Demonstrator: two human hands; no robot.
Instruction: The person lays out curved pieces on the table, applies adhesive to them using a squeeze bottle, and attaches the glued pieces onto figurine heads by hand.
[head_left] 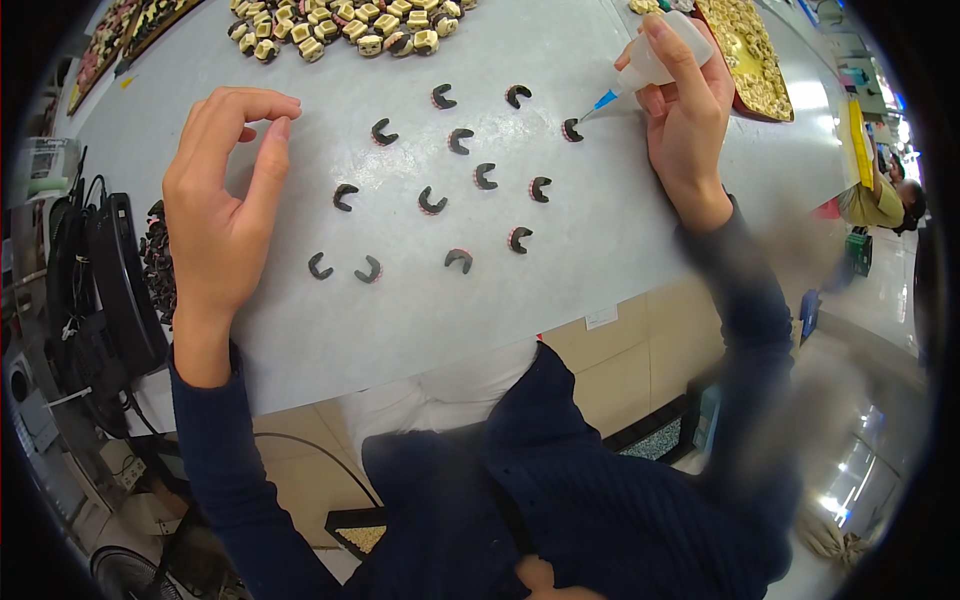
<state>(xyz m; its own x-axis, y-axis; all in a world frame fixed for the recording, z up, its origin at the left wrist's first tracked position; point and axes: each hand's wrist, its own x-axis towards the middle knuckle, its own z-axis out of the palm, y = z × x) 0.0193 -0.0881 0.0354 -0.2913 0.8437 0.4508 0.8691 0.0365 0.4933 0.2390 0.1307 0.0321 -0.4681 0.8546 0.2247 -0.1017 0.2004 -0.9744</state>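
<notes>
My right hand (692, 135) grips a translucent white squeeze bottle (650, 68), tilted so that its blue needle tip (605, 99) points down and left. The thin needle's end is at or just above a small black horseshoe-shaped piece (572, 130) with a pinkish outer edge; whether they touch I cannot tell. Several similar black pieces (485, 177) lie spread over the pale grey table (390, 330), many edged in pink. To their left, my left hand (225, 195) hovers over the table with fingers bent, thumb apart from the index finger, holding nothing.
Cream, brown and pink small pieces (345, 25) are heaped at the far edge. A tray (745, 50) of cream pieces stands far right. Dark pieces (157, 260) and black equipment with cables (125, 280) lie at the left. Another person (885, 200) is at the far right.
</notes>
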